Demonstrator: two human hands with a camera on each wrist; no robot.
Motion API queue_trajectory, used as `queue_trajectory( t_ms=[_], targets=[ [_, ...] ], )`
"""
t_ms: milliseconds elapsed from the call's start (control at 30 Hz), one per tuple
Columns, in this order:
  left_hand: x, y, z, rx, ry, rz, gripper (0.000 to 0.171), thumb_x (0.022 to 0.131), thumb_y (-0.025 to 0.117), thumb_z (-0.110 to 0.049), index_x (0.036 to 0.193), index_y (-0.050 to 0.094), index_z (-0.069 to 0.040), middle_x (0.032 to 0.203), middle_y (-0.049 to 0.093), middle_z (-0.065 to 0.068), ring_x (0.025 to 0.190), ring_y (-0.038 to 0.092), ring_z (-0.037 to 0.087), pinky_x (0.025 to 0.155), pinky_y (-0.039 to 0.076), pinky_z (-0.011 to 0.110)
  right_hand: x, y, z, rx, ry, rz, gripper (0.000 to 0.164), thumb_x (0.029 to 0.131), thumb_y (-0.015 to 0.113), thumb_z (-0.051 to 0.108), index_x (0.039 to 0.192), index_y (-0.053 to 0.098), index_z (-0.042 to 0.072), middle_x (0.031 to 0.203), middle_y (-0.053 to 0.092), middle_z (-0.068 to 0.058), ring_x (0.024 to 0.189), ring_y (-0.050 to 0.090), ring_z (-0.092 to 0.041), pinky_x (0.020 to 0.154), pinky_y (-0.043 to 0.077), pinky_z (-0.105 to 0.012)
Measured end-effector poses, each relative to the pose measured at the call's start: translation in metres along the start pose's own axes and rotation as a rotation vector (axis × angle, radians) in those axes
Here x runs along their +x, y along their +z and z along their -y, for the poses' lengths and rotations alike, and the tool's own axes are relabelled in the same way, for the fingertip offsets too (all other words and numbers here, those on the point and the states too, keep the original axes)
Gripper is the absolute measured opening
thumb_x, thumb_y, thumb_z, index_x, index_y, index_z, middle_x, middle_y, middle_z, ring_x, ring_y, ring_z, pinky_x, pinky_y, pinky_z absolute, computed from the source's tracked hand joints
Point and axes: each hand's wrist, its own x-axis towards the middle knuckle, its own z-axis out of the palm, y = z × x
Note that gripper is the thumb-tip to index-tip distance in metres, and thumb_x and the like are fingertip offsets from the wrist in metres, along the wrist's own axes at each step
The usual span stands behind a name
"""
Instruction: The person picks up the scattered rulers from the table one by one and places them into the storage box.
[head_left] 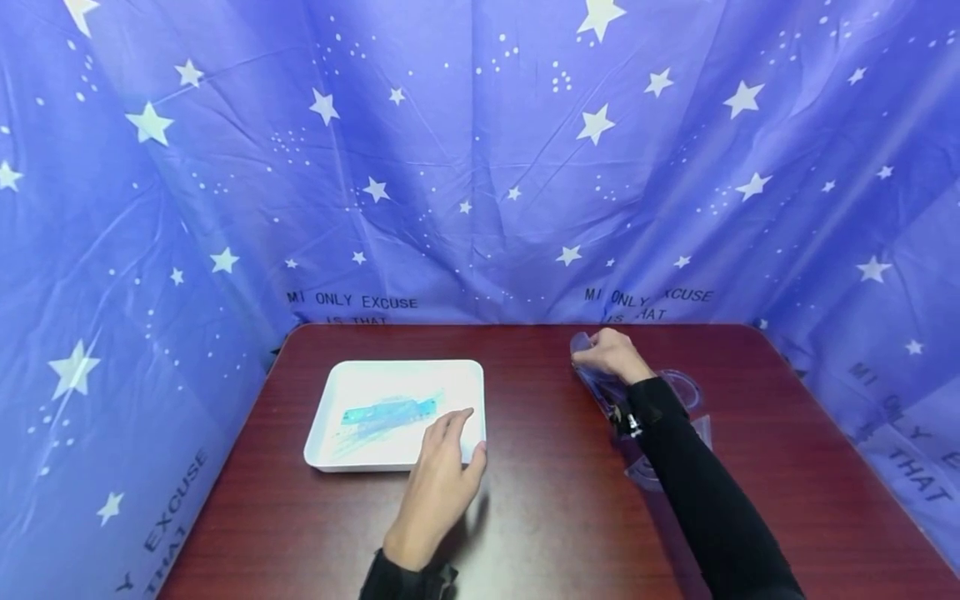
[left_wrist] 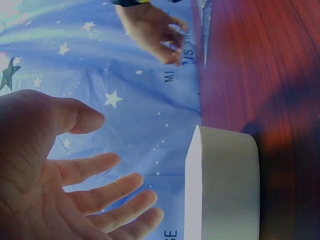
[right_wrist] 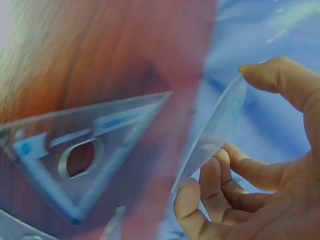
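My right hand [head_left: 617, 354] pinches a thin clear protractor [right_wrist: 222, 122] by its edges, thumb on one end and fingers on the other, near the table's back edge. Below that hand in the right wrist view lies a clear set square [right_wrist: 117, 119] with a round hole. Over the front right corner of a white tray [head_left: 405, 364] is my left hand [head_left: 442, 492], its fingers loosely extended and nothing in its grasp. Inside the tray lies a blue translucent ruler [head_left: 390, 411], with other clear pieces around it.
A clear round-edged piece [head_left: 693, 390] lies right of the right wrist, and another clear piece [head_left: 643, 475] shows under the forearm, which partly covers it. The dark red table [head_left: 540, 517] ends at a blue star-patterned curtain [head_left: 465, 167] behind and at both sides.
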Motion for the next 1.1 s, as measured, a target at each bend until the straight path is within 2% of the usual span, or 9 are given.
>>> queue_trajectory(
  t_ms=[67,133,267,367,500,600,867,1000,1100],
  targets=[
    [0.0,0.0,-0.001,-0.014,0.0,-0.005,0.049,0.1,0.07,-0.018,0.146,0.062,-0.003,0.146,0.063,0.02,0.137,0.059,0.04,0.114,0.052,0.057,-0.026,-0.014,0.029,0.008,-0.032,-0.015,0.052,0.08,0.08,0.042,0.112,0.078,0.0,0.108,0.077,-0.018,0.095,0.068,-0.033,0.085,0.06,-0.046],
    [0.0,0.001,-0.001,-0.035,0.005,-0.015,0.049,0.1,0.07,-0.017,0.146,0.061,-0.003,0.145,0.064,0.02,0.137,0.06,0.04,0.115,0.051,0.057,-0.051,-0.024,0.055,0.019,-0.063,-0.034,0.063,0.084,0.08,0.039,0.127,0.072,-0.005,0.123,0.075,-0.025,0.107,0.07,-0.038,0.095,0.059,-0.049],
    [0.001,0.003,0.001,-0.142,0.021,-0.035,0.046,0.101,0.069,-0.015,0.145,0.061,-0.001,0.141,0.067,0.02,0.132,0.064,0.038,0.111,0.055,0.053,-0.083,-0.032,0.082,0.055,-0.143,-0.078,0.067,0.088,0.082,0.034,0.137,0.064,-0.007,0.131,0.072,-0.03,0.119,0.069,-0.043,0.103,0.057,-0.055],
    [0.004,0.005,0.002,-0.27,0.008,-0.019,0.043,0.103,0.067,-0.012,0.144,0.062,0.001,0.136,0.069,0.02,0.126,0.068,0.036,0.105,0.059,0.05,-0.103,-0.033,0.094,0.087,-0.2,-0.118,0.064,0.087,0.085,0.03,0.136,0.065,-0.006,0.127,0.072,-0.029,0.117,0.069,-0.042,0.103,0.056,-0.056],
    [0.007,0.01,0.003,-0.437,-0.057,0.021,0.039,0.106,0.064,-0.011,0.143,0.062,0.001,0.132,0.071,0.02,0.123,0.071,0.035,0.102,0.061,0.045,-0.133,-0.027,0.106,0.101,-0.263,-0.174,0.06,0.084,0.088,0.027,0.132,0.066,-0.003,0.12,0.068,-0.022,0.109,0.065,-0.035,0.095,0.055,-0.05],
    [0.007,0.013,0.001,-0.525,-0.092,0.045,0.037,0.108,0.062,-0.015,0.143,0.063,-0.003,0.13,0.074,0.018,0.122,0.073,0.033,0.102,0.062,0.038,-0.155,-0.02,0.111,0.106,-0.309,-0.208,0.058,0.083,0.089,0.025,0.13,0.066,-0.002,0.116,0.066,-0.018,0.106,0.063,-0.031,0.09,0.054,-0.044],
    [0.003,0.024,-0.013,-0.796,-0.086,0.136,0.039,0.111,0.061,-0.018,0.144,0.06,0.002,0.133,0.072,0.023,0.118,0.075,0.034,0.098,0.061,0.024,-0.194,0.0,0.108,0.082,-0.41,-0.296,0.06,0.077,0.094,0.018,0.128,0.068,0.0,0.11,0.069,-0.012,0.101,0.064,-0.024,0.085,0.054,-0.04],
    [0.0,0.029,-0.021,-0.871,-0.08,0.152,0.039,0.11,0.061,-0.015,0.145,0.058,0.004,0.132,0.071,0.025,0.114,0.076,0.034,0.097,0.064,0.031,-0.204,0.013,0.109,0.061,-0.436,-0.308,0.062,0.075,0.095,0.016,0.129,0.068,0.001,0.111,0.069,-0.01,0.103,0.064,-0.023,0.087,0.055,-0.042],
    [-0.002,0.032,-0.025,-0.932,-0.094,0.145,0.04,0.108,0.063,-0.01,0.145,0.057,0.005,0.13,0.071,0.027,0.109,0.078,0.025,0.096,0.064,0.041,-0.21,0.023,0.112,0.06,-0.453,-0.306,0.064,0.074,0.096,0.017,0.129,0.068,0.001,0.112,0.069,-0.009,0.103,0.063,-0.022,0.086,0.054,-0.041]
  ],
)
